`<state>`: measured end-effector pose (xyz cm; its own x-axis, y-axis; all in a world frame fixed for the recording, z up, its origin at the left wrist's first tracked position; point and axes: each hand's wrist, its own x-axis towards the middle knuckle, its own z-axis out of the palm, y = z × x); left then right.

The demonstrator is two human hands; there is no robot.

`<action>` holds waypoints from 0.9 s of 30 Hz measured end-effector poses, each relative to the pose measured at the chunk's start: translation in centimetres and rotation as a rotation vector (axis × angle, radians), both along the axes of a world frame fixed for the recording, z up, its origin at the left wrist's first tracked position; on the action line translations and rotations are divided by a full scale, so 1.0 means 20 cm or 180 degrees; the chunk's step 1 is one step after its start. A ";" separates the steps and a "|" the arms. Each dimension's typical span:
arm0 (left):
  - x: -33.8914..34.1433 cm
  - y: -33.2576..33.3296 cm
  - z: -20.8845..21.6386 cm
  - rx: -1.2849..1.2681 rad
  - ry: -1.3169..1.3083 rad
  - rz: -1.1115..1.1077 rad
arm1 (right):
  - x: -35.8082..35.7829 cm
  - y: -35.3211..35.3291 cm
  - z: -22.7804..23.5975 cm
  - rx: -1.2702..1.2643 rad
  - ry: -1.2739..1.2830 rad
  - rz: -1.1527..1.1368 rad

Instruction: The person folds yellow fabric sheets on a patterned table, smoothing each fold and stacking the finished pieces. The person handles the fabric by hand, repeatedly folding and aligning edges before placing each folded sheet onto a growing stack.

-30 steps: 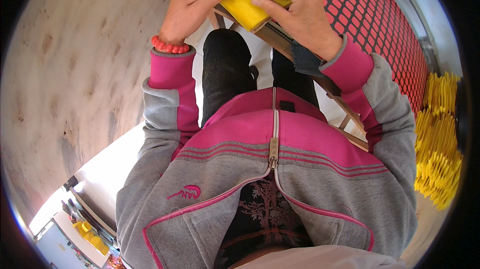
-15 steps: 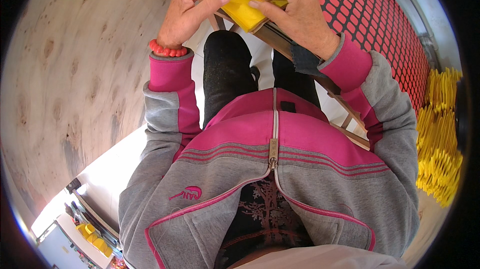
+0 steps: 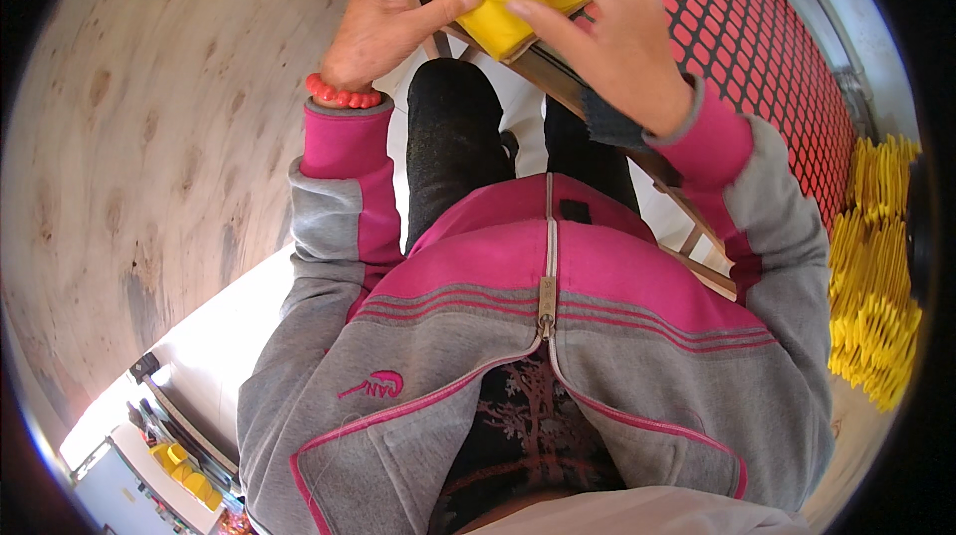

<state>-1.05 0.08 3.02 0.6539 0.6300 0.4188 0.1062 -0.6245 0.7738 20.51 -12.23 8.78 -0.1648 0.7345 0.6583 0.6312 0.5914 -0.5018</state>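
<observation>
A piece of yellow fabric [image 3: 498,25] with a folded edge lies at the top of the view, one corner pointing toward me over a wooden edge. My left hand [image 3: 378,27], with a red bead bracelet [image 3: 344,93] at the wrist, pinches the fold between thumb and fingers. To the right, my right hand [image 3: 622,42] hovers over the fabric. Its thumb and fingers are spread apart with nothing between them. More yellow fabric spreads beyond both hands and runs out of view at the top.
A red and black patterned cover [image 3: 742,57] extends at the right. Stacked yellow pieces [image 3: 876,276] stand at the far right. On the left is a wood-grained surface [image 3: 159,137]. A dark cloth [image 3: 607,119] hangs by the wooden frame [image 3: 548,72] below my right hand.
My right hand has let go of the fabric's fold, its thumb and fingers moving apart. My left hand keeps its pinch and has shifted slightly to the right.
</observation>
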 end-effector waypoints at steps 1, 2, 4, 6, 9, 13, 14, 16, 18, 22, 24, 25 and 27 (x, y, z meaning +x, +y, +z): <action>0.00 0.00 0.00 0.0020 -0.0019 0.0007 | -0.03 -0.03 0.01 0.0381 -0.0157 0.0069; 0.00 0.00 0.00 -0.0039 -0.0075 0.0041 | -0.05 -0.07 0.01 0.0777 -0.0311 0.0113; 0.01 0.00 -0.01 -0.0152 -0.0185 0.0069 | -0.09 -0.32 0.00 0.0410 -0.0850 0.0458; 0.01 0.01 -0.01 0.0014 -0.0258 0.0016 | -0.09 -0.41 -0.11 -0.0033 -0.1199 0.0750; 0.01 0.02 -0.03 -0.0050 -0.0337 -0.0016 | 0.08 -0.43 -0.37 -0.1657 -0.1537 0.0181; 0.02 0.03 -0.04 -0.0570 -0.0556 -0.0140 | 0.33 -0.55 -0.70 -0.1292 -0.1927 -0.0996; 0.02 0.03 -0.04 -0.0629 -0.0649 -0.0153 | 0.38 -0.57 -0.76 -0.1126 -0.1975 -0.1152; 0.04 0.03 -0.04 -0.0753 -0.0827 -0.0191 | 0.46 -0.59 -0.86 -0.1122 -0.2086 -0.1152; 0.06 0.02 -0.03 -0.0851 -0.0965 -0.0124 | 0.51 -0.58 -0.92 -0.1178 -0.2185 -0.1220; 0.09 0.00 -0.03 -0.0768 -0.0932 0.0358 | 0.49 -0.55 -0.89 -0.1300 -0.2194 -0.1395; 0.10 0.01 -0.02 -0.0669 -0.0847 0.0358 | 0.43 -0.56 -0.80 -0.1272 -0.2004 -0.1247; 0.09 0.02 -0.03 -0.0624 -0.0808 0.0360 | 0.40 -0.57 -0.72 -0.1245 -0.1847 -0.1073; 0.11 0.03 -0.05 -0.0590 -0.1218 0.0086 | 0.31 -0.58 -0.57 -0.1168 -0.1514 -0.0645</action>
